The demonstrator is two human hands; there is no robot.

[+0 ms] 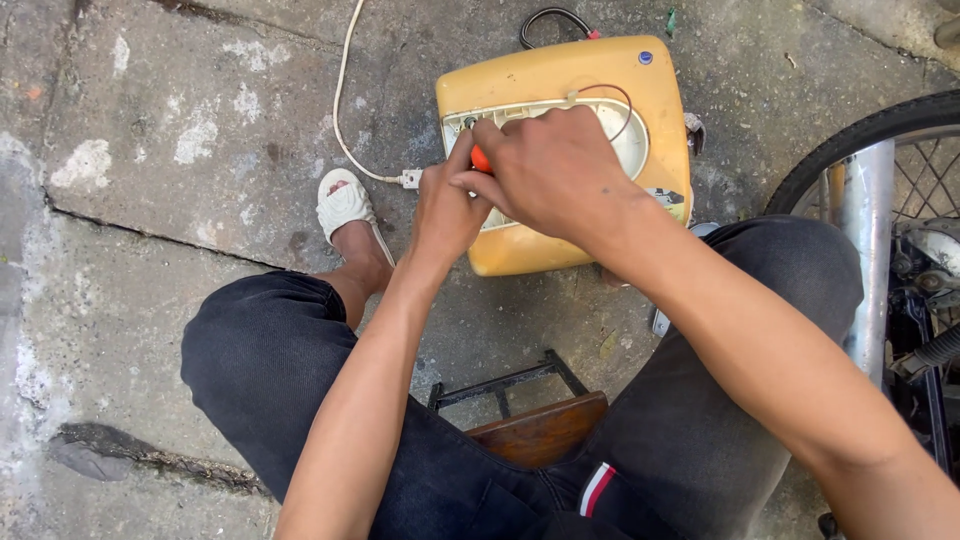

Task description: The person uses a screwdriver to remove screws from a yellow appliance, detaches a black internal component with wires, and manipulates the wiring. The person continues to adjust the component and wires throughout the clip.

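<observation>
The ground is cracked, stained concrete, outdoors in sunlight, with a white cord running across it and a motorbike wheel at the right edge. The person sits on a low wooden stool in dark trousers, one foot in a white sandal. A yellow plastic appliance casing lies on the concrete just ahead of the knees, directly under both hands. The right hand is curled shut around an orange-handled tool, only a sliver of which shows. The left hand sits just beside it, its fingers bent and touching the tool and the casing's pale inner panel; whether it grips anything cannot be told.
</observation>
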